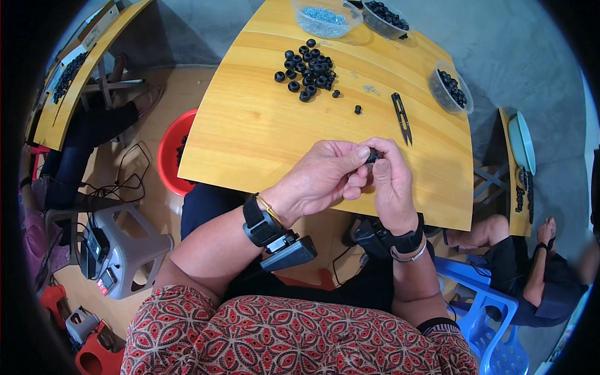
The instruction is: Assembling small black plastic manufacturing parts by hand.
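Above the near part of the wooden table (244, 144), my left hand (331, 169) and my right hand (392, 178) meet fingertip to fingertip. Pinched between them is a small black bead-like piece (374, 155), mostly covered by my fingers. Beyond my hands lies a loose pile of round black beads (306, 67). Two smaller black pieces sit apart from it, one a small black spool-shaped piece (358, 109). To the right of these rests a pair of black thread snips (402, 117), points toward me. Tiny clear bits (371, 89) lie between the pile and the snips.
Along the far edge stand a clear bowl of light-blue beads (322, 19) and a bowl of black pieces (386, 20); another such bowl (451, 90) is at right. A red basin (167, 153) sits below the table's left edge. Other people sit left and right, near a grey stool (128, 250) and blue chair (487, 312).
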`<state>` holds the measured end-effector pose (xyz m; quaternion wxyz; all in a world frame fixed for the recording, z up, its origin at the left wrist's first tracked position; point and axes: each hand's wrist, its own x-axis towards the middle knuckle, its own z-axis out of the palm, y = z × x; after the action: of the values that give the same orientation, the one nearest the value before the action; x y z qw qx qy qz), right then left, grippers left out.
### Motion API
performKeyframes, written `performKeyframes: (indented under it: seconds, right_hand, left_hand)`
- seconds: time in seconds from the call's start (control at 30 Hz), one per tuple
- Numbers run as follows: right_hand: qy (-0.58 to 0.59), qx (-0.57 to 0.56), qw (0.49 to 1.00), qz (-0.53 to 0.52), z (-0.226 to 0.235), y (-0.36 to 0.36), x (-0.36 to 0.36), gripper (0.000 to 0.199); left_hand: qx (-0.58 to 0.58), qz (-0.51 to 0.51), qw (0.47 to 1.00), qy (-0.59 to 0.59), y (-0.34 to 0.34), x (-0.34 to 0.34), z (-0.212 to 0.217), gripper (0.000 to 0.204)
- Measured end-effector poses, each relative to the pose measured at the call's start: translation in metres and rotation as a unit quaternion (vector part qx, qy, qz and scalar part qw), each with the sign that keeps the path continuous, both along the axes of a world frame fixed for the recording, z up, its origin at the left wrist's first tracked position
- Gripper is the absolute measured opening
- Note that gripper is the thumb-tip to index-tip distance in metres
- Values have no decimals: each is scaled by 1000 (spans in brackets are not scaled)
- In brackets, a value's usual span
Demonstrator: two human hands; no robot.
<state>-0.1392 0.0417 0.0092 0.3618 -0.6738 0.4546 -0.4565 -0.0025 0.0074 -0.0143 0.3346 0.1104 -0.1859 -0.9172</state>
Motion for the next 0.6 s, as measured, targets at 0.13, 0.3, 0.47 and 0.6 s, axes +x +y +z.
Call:
performKeyframes:
  seconds: [0.13,0.3,0.47,0.6]
  right_hand:
    - [59,-34,998,-10,0,-2,0,25]
    - [82,-84,993,-18,2,-4,0,22]
    - [108,-91,988,-59,-1,4,12,22]
    - [102,-60,993,-10,-13,0,-2,35]
  left_hand:
    - [-5,6,1000,-27,2,3,3,21]
    - [-8,-9,1000,-13,2,3,2,21]
    - [-22,-17,999,34,5,-1,-9,21]
    - [-40,-10,999,1,2,2,-4,20]
